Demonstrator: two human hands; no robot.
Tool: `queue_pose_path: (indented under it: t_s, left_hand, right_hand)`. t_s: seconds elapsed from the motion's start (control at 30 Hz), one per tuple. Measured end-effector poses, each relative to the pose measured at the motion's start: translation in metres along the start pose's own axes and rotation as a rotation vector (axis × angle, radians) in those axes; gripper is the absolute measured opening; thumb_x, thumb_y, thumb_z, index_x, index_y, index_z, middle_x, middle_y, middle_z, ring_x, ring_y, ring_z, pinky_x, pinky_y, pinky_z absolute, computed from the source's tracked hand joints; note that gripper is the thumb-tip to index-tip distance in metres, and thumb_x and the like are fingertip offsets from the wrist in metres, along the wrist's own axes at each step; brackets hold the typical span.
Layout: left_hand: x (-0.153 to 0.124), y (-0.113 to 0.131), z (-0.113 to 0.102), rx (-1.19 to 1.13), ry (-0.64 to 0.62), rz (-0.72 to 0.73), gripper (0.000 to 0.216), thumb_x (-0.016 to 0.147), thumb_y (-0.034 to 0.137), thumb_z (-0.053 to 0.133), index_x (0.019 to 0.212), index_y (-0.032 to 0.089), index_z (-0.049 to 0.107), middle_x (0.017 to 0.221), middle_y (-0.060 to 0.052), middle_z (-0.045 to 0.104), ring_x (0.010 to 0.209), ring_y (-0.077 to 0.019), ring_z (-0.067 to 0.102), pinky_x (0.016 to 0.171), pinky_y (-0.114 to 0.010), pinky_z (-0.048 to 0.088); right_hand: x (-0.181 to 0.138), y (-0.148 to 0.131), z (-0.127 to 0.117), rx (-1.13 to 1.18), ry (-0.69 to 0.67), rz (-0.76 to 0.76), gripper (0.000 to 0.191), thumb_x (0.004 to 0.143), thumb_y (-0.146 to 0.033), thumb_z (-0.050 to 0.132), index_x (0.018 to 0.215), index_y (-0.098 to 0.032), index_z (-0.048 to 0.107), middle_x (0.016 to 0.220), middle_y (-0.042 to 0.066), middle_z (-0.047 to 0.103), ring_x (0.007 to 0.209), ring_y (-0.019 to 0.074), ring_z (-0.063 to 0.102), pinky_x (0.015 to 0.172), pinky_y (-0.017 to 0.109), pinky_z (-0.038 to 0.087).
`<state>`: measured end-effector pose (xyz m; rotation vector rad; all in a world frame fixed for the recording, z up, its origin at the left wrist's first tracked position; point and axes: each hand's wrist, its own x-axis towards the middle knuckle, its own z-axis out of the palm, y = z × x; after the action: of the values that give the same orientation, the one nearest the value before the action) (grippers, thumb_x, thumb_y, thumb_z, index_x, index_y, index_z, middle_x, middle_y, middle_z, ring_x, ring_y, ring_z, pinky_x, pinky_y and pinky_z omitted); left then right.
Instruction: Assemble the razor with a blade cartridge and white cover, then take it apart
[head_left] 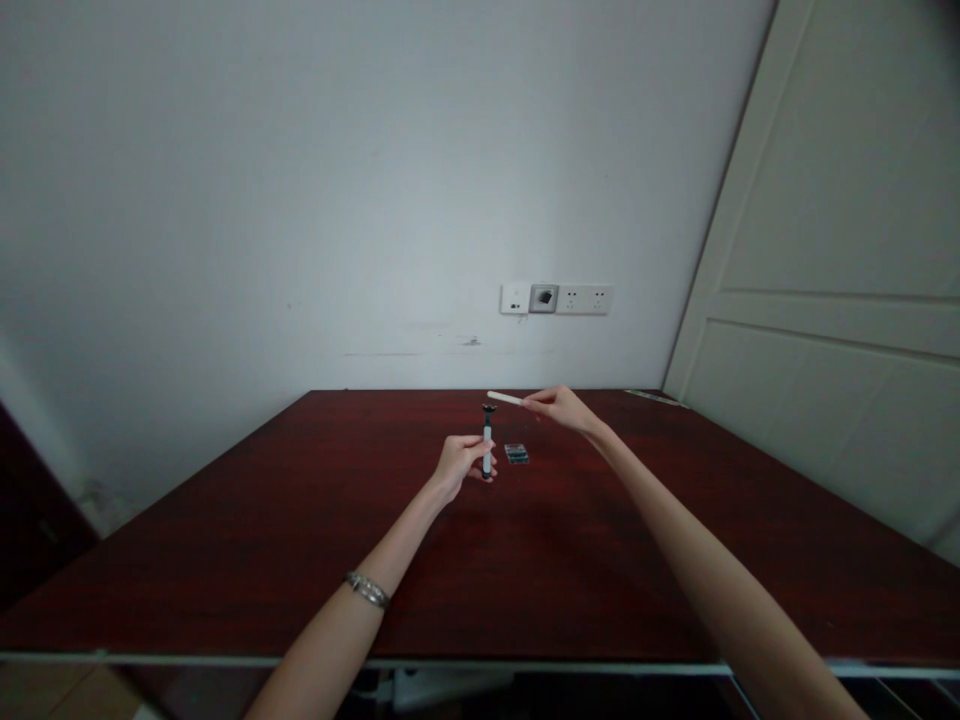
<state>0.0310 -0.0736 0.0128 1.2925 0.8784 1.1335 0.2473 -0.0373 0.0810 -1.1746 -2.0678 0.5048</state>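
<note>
My left hand point(459, 462) is closed around the handle of a razor point(487, 440), holding it upright with its dark head at the top, just above the dark red table point(300, 540). My right hand point(561, 407) pinches one end of a thin white strip point(505, 398), which sticks out to the left, level with the razor's head and close above it. A small dark cartridge pack point(516, 454) lies flat on the table just right of the razor, between my two hands.
The table meets a white wall at the back, where a row of wall sockets point(556, 298) sits. A white door point(840, 330) stands at the right. A thin flat object point(654, 397) lies at the table's far right corner.
</note>
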Motion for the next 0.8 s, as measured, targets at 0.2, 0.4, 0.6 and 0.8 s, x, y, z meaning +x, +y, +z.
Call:
queue_pose_path:
  t_s: [0.2, 0.4, 0.6, 0.8]
  left_hand:
    - [0.0, 0.0, 0.0, 0.01, -0.023, 0.005, 0.025, 0.07, 0.03, 0.065, 0.078, 0.006, 0.062, 0.06, -0.006, 0.061, 0.045, -0.0144, 0.059, 0.041, -0.027, 0.05]
    - [0.0, 0.001, 0.0, 0.01, -0.029, 0.01, 0.028, 0.069, 0.033, 0.066, 0.078, 0.007, 0.063, 0.06, -0.006, 0.061, 0.046, -0.0145, 0.059, 0.042, -0.027, 0.05]
    - [0.0, -0.001, -0.001, 0.016, -0.044, 0.023, 0.028, 0.069, 0.034, 0.066, 0.078, 0.007, 0.063, 0.061, -0.006, 0.061, 0.047, -0.0147, 0.059, 0.042, -0.028, 0.051]
    - [0.001, -0.002, -0.001, 0.016, -0.054, 0.03, 0.029, 0.069, 0.034, 0.066, 0.079, 0.007, 0.063, 0.061, -0.006, 0.061, 0.047, -0.0146, 0.059, 0.043, -0.028, 0.051]
  right_hand:
    - [0.002, -0.001, -0.002, -0.02, -0.029, -0.01, 0.046, 0.073, -0.053, 0.052, 0.068, -0.011, 0.069, 0.049, -0.001, 0.049, 0.048, 0.0087, 0.036, 0.049, 0.023, 0.027]
    - [0.003, -0.004, -0.007, 0.002, -0.087, -0.013, 0.046, 0.072, -0.053, 0.053, 0.07, -0.01, 0.07, 0.053, 0.001, 0.053, 0.049, 0.0091, 0.038, 0.05, 0.023, 0.029]
    - [-0.002, -0.006, -0.007, -0.023, 0.048, 0.028, 0.046, 0.074, -0.053, 0.05, 0.077, -0.011, 0.071, 0.05, -0.001, 0.048, 0.048, 0.0088, 0.036, 0.049, 0.023, 0.027]
    - [-0.009, -0.006, -0.013, 0.051, -0.095, -0.002, 0.045, 0.071, -0.053, 0.055, 0.072, -0.011, 0.07, 0.052, 0.0, 0.051, 0.05, 0.0093, 0.037, 0.05, 0.023, 0.027]
